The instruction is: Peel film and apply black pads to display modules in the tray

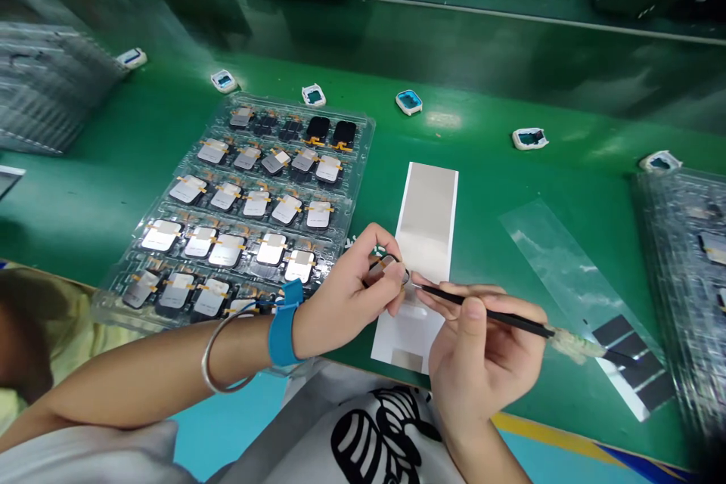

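Note:
My left hand [355, 289] is closed on a small rectangular screen module [381, 268], held just above the near end of a long white backing strip [426, 227]. It wears a blue wrist strap [283, 323] and a metal bangle. My right hand [482, 348] pinches black tweezers [493, 315], whose tip touches the module at its right edge. The tweezers' rear end is wrapped in pale tape.
A clear plastic tray [363, 138] with several screen modules lies to the left on the green mat. Stacks of trays stand at far left [45, 87] and far right [689, 265]. A clear film with dark strips [624, 340] lies right. Small white-framed parts [409, 101] dot the mat behind.

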Available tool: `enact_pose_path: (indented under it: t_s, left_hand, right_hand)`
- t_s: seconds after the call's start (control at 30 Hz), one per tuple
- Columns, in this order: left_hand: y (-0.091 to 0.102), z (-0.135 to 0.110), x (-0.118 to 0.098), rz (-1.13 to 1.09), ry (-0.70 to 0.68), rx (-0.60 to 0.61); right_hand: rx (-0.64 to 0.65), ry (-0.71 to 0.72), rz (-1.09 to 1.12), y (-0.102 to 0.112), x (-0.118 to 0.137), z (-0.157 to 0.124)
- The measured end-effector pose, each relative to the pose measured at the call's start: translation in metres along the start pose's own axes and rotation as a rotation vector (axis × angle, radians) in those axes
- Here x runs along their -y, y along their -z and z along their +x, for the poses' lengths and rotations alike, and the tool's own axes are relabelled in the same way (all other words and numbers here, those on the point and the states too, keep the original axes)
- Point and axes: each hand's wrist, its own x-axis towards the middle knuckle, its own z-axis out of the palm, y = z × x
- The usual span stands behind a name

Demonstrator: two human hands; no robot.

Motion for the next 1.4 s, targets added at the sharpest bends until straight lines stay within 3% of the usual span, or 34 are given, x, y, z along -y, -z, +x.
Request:
enact_pose_path:
  t_s: [0.13, 0.3, 0.53, 0.77, 0.93, 1.07, 1.13, 1.2, 1.27, 1.33, 1.4]
  left_hand:
    - [0.004, 0.001, -0.004, 0.070, 0.027, 0.019]
    - [0.006, -0.004, -0.006, 0.071, 0.006, 0.094]
    - [0.003, -0.006, -0.009, 0.032, -0.019, 0.135]
    - [0.006, -0.002, -0.011, 0.052, -0.006, 0.141]
    - [0.009, -0.002, -0.009, 0.196, -0.025, 0.152]
    - [0.012, -0.012, -0.026, 0.441, -0.130, 0.190]
    - [0.024, -0.013, -0.041, 0.590, -0.192, 0.140]
    - [0.050, -0.007, -0.056, 0.726, -0.246, -0.007]
    - [0.088, 0.008, -0.068, 0.876, -0.232, -0.255]
    - [0.133, 0.029, -0.077, 1.046, -0.163, -0.588]
    - [0.176, 0.051, -0.081, 1.093, -0.106, -0.743]
  right_hand:
    - [-0.031, -0.063, -0.053, 0.006, 0.010, 0.014]
    - [-0.016, -0.005, -0.126, 0.013, 0.017, 0.037]
    - [0.118, -0.061, -0.149, 0.021, 0.012, 0.056]
    - [0.066, -0.049, -0.158, 0.023, 0.004, 0.058]
    - [0.057, -0.053, -0.174, 0.026, 0.001, 0.057]
    - [0.024, -0.080, -0.198, 0.030, 0.006, 0.065]
    - [0.036, -0.133, -0.191, 0.031, 0.010, 0.073]
    - [0.048, -0.169, -0.167, 0.031, 0.013, 0.082]
    - [0.049, -0.180, -0.146, 0.032, 0.012, 0.089]
    - [0.045, -0.186, -0.126, 0.032, 0.007, 0.092]
    - [0.058, -0.196, -0.111, 0.033, 0.001, 0.092]
